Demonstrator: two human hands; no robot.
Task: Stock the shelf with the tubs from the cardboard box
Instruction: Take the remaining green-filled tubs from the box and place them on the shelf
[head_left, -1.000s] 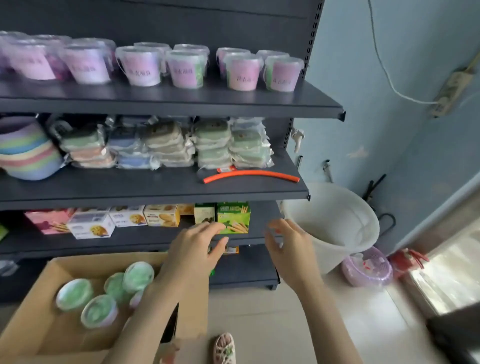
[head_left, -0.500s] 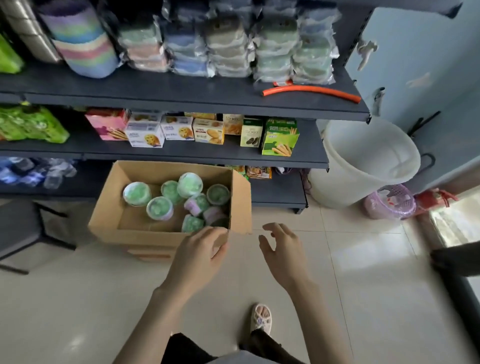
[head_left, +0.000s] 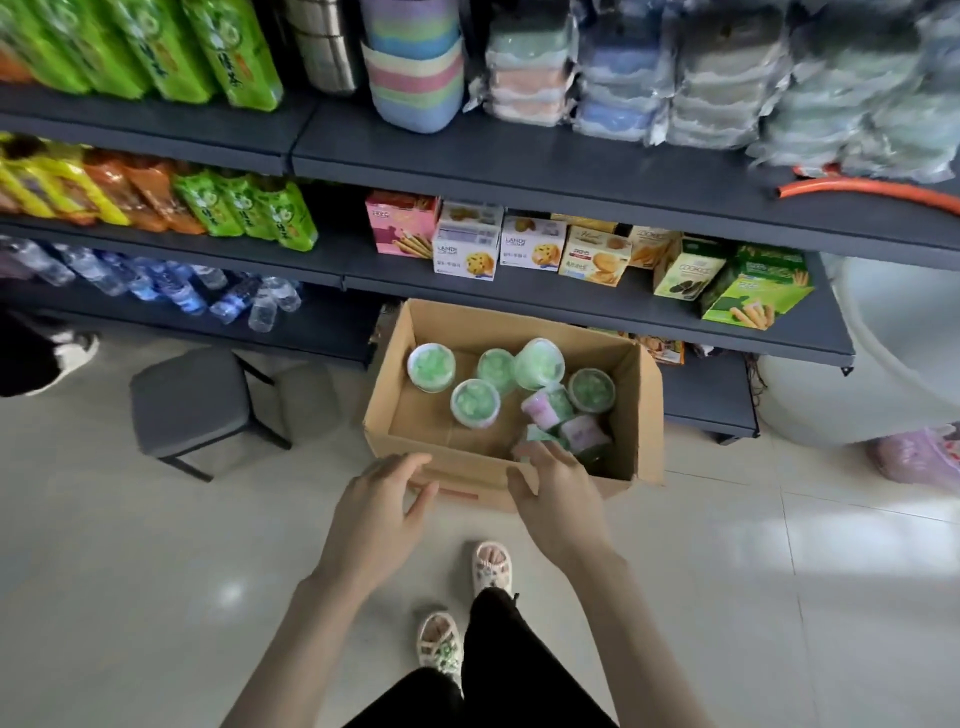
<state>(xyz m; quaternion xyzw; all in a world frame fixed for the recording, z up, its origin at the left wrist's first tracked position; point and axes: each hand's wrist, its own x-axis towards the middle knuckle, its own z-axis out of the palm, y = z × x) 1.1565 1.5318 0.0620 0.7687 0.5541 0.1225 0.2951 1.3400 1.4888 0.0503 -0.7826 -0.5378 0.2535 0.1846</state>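
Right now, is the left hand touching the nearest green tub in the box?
Apart. The head view shows bare cardboard between the fingers of the left hand and the green tub inside the cardboard box.

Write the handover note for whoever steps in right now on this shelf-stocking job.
Left hand: open, holds nothing, just above the near rim of the brown cardboard box.
Right hand: open, fingers over that rim, at the green-lidded clear plastic tubs; no grip seen.
Box stands on the floor before the dark grey metal shelf.
Done: no tubs on the shelves in view.
To do: shelve them all.
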